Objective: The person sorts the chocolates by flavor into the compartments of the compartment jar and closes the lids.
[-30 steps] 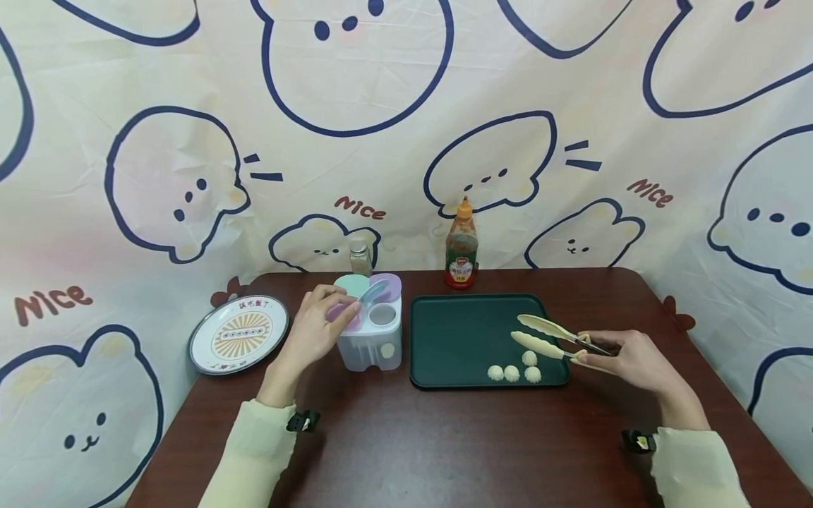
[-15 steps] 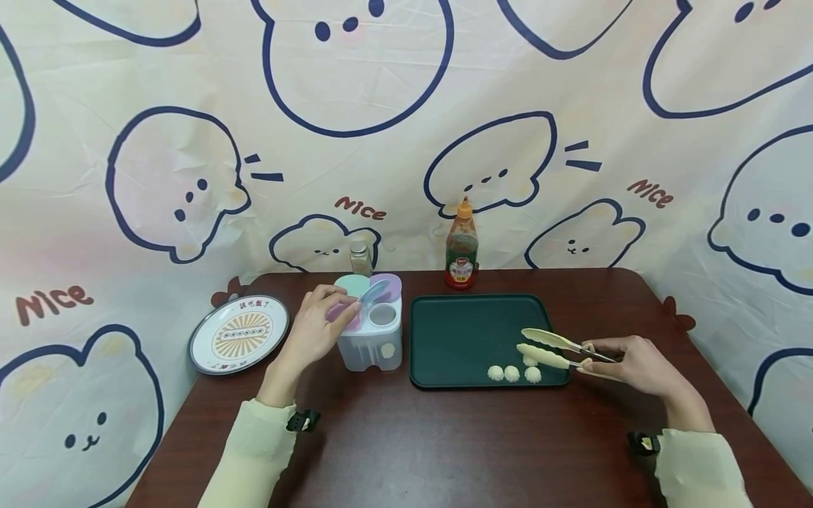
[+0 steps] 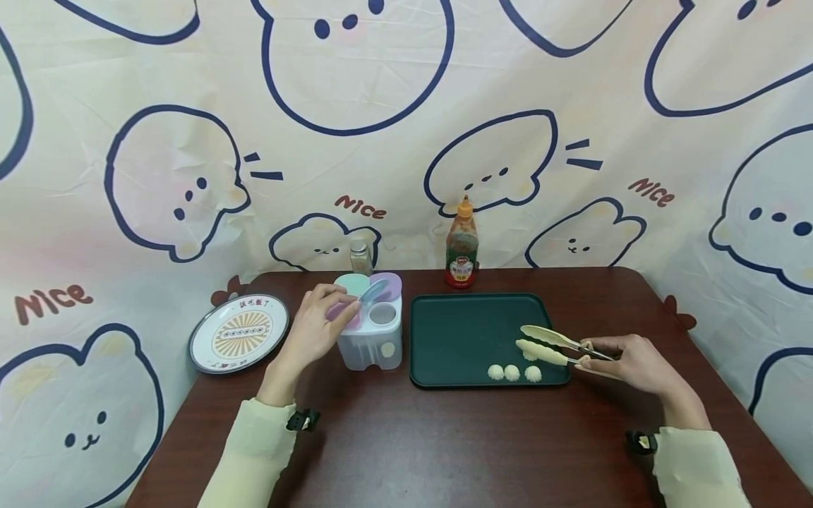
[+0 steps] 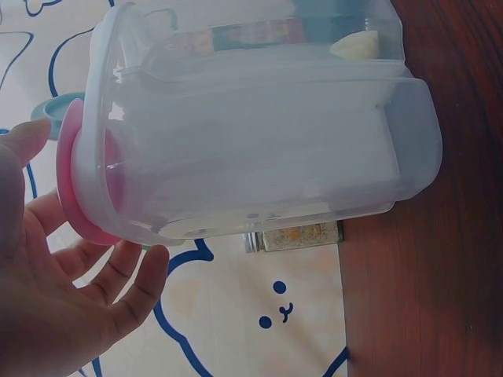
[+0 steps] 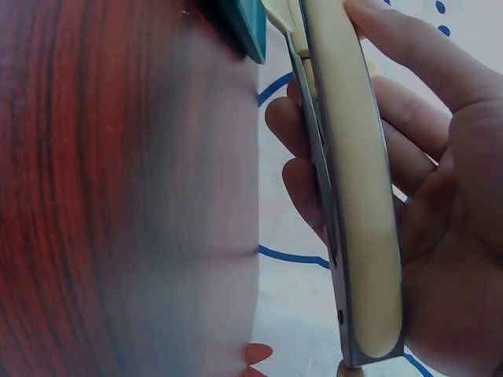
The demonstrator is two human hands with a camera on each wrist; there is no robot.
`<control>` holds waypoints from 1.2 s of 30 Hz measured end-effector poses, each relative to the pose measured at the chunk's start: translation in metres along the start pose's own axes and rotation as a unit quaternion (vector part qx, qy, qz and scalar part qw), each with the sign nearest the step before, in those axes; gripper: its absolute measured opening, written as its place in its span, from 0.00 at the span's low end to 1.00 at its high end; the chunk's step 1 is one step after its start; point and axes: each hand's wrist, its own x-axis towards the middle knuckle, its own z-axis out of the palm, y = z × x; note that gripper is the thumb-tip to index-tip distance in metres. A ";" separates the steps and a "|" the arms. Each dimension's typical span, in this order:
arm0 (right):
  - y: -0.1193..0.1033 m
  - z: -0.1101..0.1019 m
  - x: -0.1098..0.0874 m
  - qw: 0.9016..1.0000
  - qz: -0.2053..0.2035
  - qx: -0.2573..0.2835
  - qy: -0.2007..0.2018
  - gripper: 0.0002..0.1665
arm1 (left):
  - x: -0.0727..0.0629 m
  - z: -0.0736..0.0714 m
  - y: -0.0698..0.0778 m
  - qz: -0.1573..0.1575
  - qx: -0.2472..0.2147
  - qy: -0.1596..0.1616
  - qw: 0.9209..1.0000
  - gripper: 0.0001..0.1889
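Left hand (image 3: 312, 323) curled round pink lid (image 4: 67, 173), right hand (image 3: 638, 361) gripping one tongs (image 3: 546, 352), four buns (image 3: 512, 373) (one half-hidden), three far "Nice" writings (image 3: 360, 207)

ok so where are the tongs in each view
Head: the tongs are right of centre, tips over the right part of the tray, held in the right hand.
Left wrist: not in it.
Right wrist: right of centre, running from the top edge nearly to the bottom.
Shared by all three: the brown table.
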 end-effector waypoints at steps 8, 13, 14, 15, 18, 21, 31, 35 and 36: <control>0.002 0.001 -0.002 1.000 0.003 0.005 -0.010 0.27 | 0.000 0.000 -0.001 0.004 -0.001 0.002 1.000 0.25; 0.002 0.003 -0.003 1.000 0.004 0.009 -0.022 0.26 | 0.001 0.000 -0.001 0.000 0.001 -0.002 1.000 0.26; 0.001 0.003 -0.003 1.000 0.003 0.010 -0.022 0.26 | 0.001 0.001 -0.002 0.001 0.001 -0.002 1.000 0.26; 0.001 0.003 -0.003 1.000 0.001 0.009 -0.022 0.26 | 0.001 0.001 -0.002 0.000 0.002 -0.002 1.000 0.26; -0.001 0.003 -0.002 1.000 0.001 0.013 -0.021 0.25 | 0.001 0.001 -0.002 0.001 0.003 -0.001 1.000 0.26; -0.001 0.004 -0.002 1.000 -0.001 0.014 -0.019 0.24 | 0.001 0.001 -0.002 0.001 0.002 0.001 1.000 0.26; 0.001 0.008 -0.001 1.000 0.001 0.014 -0.010 0.24 | 0.000 0.000 -0.001 0.001 0.003 0.000 1.000 0.26; -0.001 0.007 0.000 1.000 0.014 0.016 -0.010 0.25 | 0.000 -0.001 -0.001 0.003 0.004 0.000 1.000 0.25; -0.001 0.007 0.001 1.000 0.016 0.016 -0.010 0.25 | 0.000 -0.001 -0.001 0.003 0.005 0.000 1.000 0.25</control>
